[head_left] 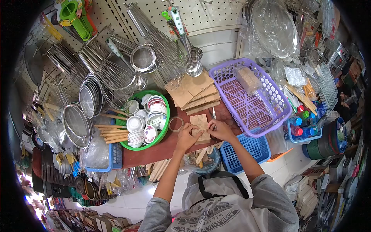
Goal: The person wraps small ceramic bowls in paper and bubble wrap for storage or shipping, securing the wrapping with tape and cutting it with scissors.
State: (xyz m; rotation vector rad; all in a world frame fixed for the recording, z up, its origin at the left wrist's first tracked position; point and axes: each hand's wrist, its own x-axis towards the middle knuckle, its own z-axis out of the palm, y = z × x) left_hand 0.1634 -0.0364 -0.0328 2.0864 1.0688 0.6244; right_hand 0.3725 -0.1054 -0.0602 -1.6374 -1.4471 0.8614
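A small brown cardboard packet [199, 120] lies on the reddish-brown board in front of me. My left hand [188, 136] grips its left side, with the thumb laid across the front. At the packet's right edge, my right hand [218, 130] has its fingers curled in a pinch; whatever is between them is too small to make out. A roll of tape [176, 124] lies just left of my left hand. Beyond my right hand, a pointed metal blade [213, 112] rests on the board. Flat cardboard pieces [193, 91] are stacked behind the packet.
A green basin [167, 129] of small bowls and cups stands left, beside wooden handles [114, 133]. On the right are a purple basket [270, 129] holding a wrapped brown packet [248, 80], and a blue basket [247, 154]. Whisks [162, 46] and ladles [193, 69] hang overhead.
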